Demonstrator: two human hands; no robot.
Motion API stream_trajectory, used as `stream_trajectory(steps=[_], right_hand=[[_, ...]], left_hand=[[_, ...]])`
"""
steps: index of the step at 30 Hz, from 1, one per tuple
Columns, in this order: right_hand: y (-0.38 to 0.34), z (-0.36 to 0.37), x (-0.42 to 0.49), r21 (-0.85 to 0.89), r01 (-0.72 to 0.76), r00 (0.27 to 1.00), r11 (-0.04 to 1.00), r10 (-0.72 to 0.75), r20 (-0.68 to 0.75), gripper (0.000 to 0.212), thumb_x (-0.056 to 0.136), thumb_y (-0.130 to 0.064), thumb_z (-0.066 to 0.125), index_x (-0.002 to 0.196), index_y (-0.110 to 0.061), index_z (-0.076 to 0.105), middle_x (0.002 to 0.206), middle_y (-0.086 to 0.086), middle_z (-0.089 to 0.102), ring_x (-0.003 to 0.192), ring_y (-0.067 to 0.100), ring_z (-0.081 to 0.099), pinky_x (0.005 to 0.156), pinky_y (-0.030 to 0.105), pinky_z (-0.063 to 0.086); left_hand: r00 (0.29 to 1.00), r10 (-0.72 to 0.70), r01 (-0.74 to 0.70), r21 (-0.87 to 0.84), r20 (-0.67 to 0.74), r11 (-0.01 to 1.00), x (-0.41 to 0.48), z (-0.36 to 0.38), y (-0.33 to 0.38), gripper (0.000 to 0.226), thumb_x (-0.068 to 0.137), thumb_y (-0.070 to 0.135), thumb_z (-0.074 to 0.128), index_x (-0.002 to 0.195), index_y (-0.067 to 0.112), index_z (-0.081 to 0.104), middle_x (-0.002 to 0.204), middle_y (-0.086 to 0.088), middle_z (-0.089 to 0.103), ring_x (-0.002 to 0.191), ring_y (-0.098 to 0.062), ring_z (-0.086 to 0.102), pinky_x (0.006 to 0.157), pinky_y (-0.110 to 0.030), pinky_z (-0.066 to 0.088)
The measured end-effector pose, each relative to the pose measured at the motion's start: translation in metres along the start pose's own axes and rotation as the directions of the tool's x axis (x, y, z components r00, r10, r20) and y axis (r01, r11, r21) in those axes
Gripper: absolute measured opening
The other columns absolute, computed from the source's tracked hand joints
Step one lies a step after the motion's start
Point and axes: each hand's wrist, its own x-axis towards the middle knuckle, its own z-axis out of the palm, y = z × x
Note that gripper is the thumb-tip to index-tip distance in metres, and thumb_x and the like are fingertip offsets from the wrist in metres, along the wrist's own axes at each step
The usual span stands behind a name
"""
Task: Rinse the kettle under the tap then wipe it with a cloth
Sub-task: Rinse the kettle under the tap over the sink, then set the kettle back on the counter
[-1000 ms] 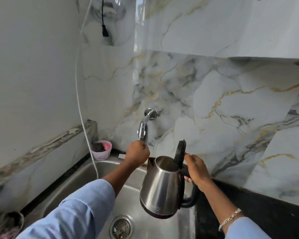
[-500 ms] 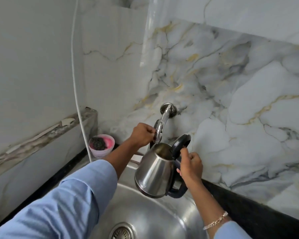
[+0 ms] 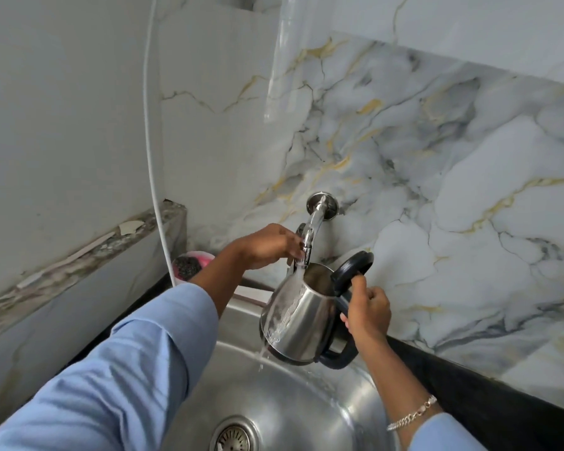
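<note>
A steel kettle [image 3: 302, 320] with a black handle and its black lid [image 3: 352, 268] flipped open hangs tilted over the sink. My right hand [image 3: 368, 314] grips its handle. A chrome tap [image 3: 313, 229] juts from the marble wall, and water runs from it down the kettle's left side into the basin. My left hand [image 3: 267, 245] is closed around the tap's handle, just left of the spout. No cloth is in view.
The round steel sink [image 3: 293, 408] has a drain [image 3: 233, 437] at the bottom centre. A pink bowl with a dark scrubber [image 3: 189, 265] sits in the back left corner. A white cable [image 3: 152, 157] hangs down the left wall. Black countertop [image 3: 469, 392] runs along the right.
The kettle has risen to the tap's spout. Water now flows over the kettle's side; earlier the tap was dry. My left hand stays on the tap.
</note>
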Motion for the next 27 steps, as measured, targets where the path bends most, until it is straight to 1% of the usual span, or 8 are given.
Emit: stream_trajectory(steps=[3, 6, 11, 13, 16, 19, 23, 27], right_hand=[[0.004, -0.009, -0.001, -0.002, -0.008, 1.0, 1.0, 0.008, 0.004, 0.061, 0.07, -0.076, 0.05, 0.073, -0.015, 0.05, 0.084, 0.016, 0.07, 0.066, 0.033, 0.071, 0.059, 0.045, 0.062], [0.012, -0.026, -0.007, 0.028, -0.02, 1.0, 0.999, 0.021, -0.008, 0.069, 0.074, -0.081, 0.058, 0.073, -0.013, 0.048, 0.076, 0.008, 0.063, 0.062, 0.025, 0.065, 0.047, 0.031, 0.058], [0.028, -0.076, -0.026, 0.074, 0.051, 0.996, 0.996, -0.046, -0.07, 0.062, 0.077, -0.068, 0.068, 0.071, -0.013, 0.042, 0.072, 0.007, 0.053, 0.063, 0.022, 0.058, 0.035, 0.024, 0.052], [0.04, -0.103, -0.03, 0.068, 0.072, 0.995, 0.995, -0.067, -0.07, 0.055, 0.081, -0.058, 0.071, 0.068, -0.015, 0.04, 0.07, 0.008, 0.051, 0.062, 0.022, 0.056, 0.035, 0.023, 0.052], [0.059, -0.154, -0.037, 0.032, 0.131, 0.99, 0.991, -0.129, -0.064, 0.051, 0.086, -0.045, 0.073, 0.06, -0.022, 0.035, 0.058, 0.0, 0.046, 0.053, 0.017, 0.05, 0.033, 0.023, 0.048], [0.078, -0.208, -0.038, -0.065, 0.189, 0.982, 0.98, -0.19, 0.003, 0.052, 0.087, -0.032, 0.073, 0.056, -0.023, 0.033, 0.044, -0.009, 0.036, 0.041, 0.006, 0.039, 0.03, 0.023, 0.043], [0.111, -0.275, -0.04, -0.155, 0.174, 0.984, 0.972, -0.164, 0.075, 0.046, 0.086, -0.016, 0.071, 0.058, -0.022, 0.035, 0.048, -0.009, 0.036, 0.042, 0.006, 0.039, 0.032, 0.025, 0.045], [0.137, -0.316, -0.041, -0.153, 0.186, 0.979, 0.971, -0.17, 0.112, 0.05, 0.083, -0.004, 0.069, 0.053, -0.022, 0.034, 0.044, -0.01, 0.034, 0.036, 0.006, 0.036, 0.029, 0.021, 0.033]], left_hand=[[0.978, -0.017, 0.029, 0.055, -0.21, 0.998, -0.002, 0.014, -0.002, 0.028, 0.061, 0.016, 0.085, 0.075, -0.005, 0.071, 0.074, -0.018, 0.072, 0.059, -0.01, 0.062, 0.057, -0.016, 0.047], [0.85, -0.002, 0.089, 0.14, -0.526, 0.986, -0.013, 0.044, 0.003, 0.035, 0.054, 0.029, 0.089, 0.067, 0.009, 0.063, 0.071, -0.007, 0.069, 0.062, -0.013, 0.06, 0.049, -0.022, 0.043], [0.734, -0.031, 0.056, 0.016, -0.678, 0.998, -0.051, 0.097, 0.015, 0.048, 0.081, 0.027, 0.064, 0.116, -0.001, 0.05, 0.111, -0.022, 0.064, 0.107, -0.038, 0.059, 0.088, -0.039, 0.047], [0.802, -0.109, 0.092, -0.058, -0.587, 0.994, -0.068, 0.126, 0.017, 0.047, 0.081, 0.033, 0.063, 0.114, 0.001, 0.055, 0.112, -0.02, 0.063, 0.108, -0.038, 0.058, 0.094, -0.042, 0.046], [0.958, -0.26, 0.238, -0.172, -0.118, 0.956, -0.097, 0.166, 0.025, 0.031, 0.077, 0.037, 0.07, 0.08, 0.008, 0.061, 0.082, -0.015, 0.056, 0.08, -0.028, 0.056, 0.075, -0.04, 0.05], [0.945, -0.313, 0.321, -0.097, 0.093, 0.942, -0.11, 0.196, 0.029, 0.036, 0.075, 0.031, 0.078, 0.087, 0.0, 0.064, 0.086, -0.015, 0.057, 0.076, -0.028, 0.058, 0.074, -0.036, 0.054], [0.9, -0.339, 0.345, 0.027, 0.273, 0.938, -0.123, 0.248, 0.036, 0.047, 0.076, 0.028, 0.077, 0.105, -0.008, 0.065, 0.087, -0.02, 0.064, 0.074, -0.03, 0.064, 0.087, -0.048, 0.057], [0.872, -0.397, 0.394, 0.071, 0.286, 0.916, -0.134, 0.299, 0.038, 0.048, 0.076, 0.026, 0.078, 0.105, -0.009, 0.061, 0.097, -0.024, 0.066, 0.072, -0.037, 0.067, 0.089, -0.054, 0.055]])
